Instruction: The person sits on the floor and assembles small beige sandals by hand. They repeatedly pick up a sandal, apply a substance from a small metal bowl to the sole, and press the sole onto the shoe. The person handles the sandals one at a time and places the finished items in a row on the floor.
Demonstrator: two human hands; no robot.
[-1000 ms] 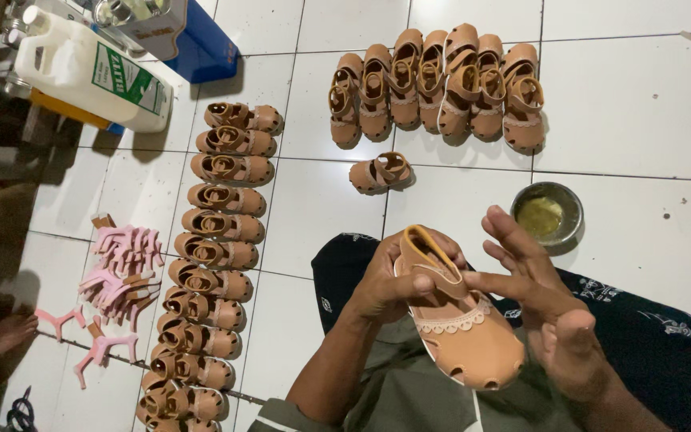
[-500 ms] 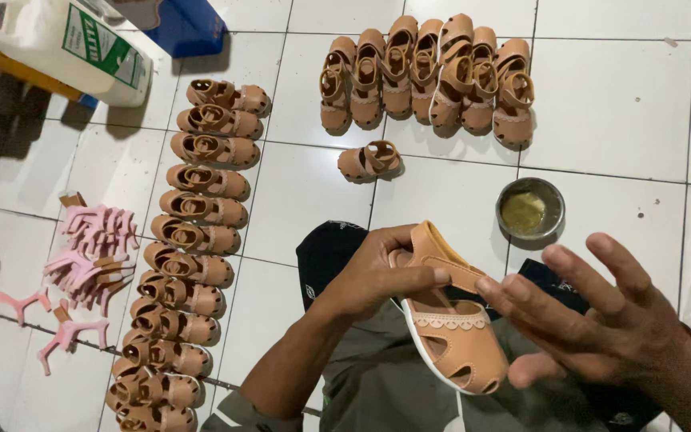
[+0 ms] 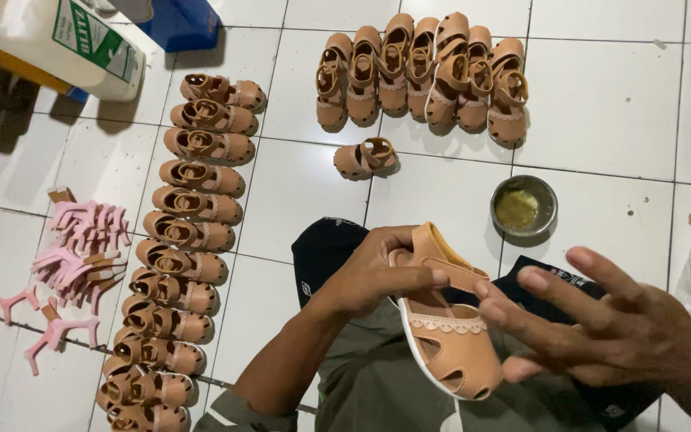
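Note:
My left hand (image 3: pixel 373 274) grips a small tan sandal (image 3: pixel 445 340) by its heel end, thumb pressed along the ankle strap, holding it over my lap. My right hand (image 3: pixel 601 328) hovers just right of the sandal with fingers spread, fingertips near the strap and the sandal's side, holding nothing. A small metal bowl of yellowish glue (image 3: pixel 523 208) sits on the white tiles just beyond the sandal.
A long row of tan sandals (image 3: pixel 185 240) runs down the left. Another cluster of sandals (image 3: pixel 421 76) stands at the top, one loose sandal (image 3: pixel 365 158) below it. Pink strap pieces (image 3: pixel 81 252) lie far left. A white jug (image 3: pixel 57 40) is top left.
The camera view has shifted slightly. My right hand has drawn back to the right of the sandal and opened its fingers wider; my left hand keeps its hold.

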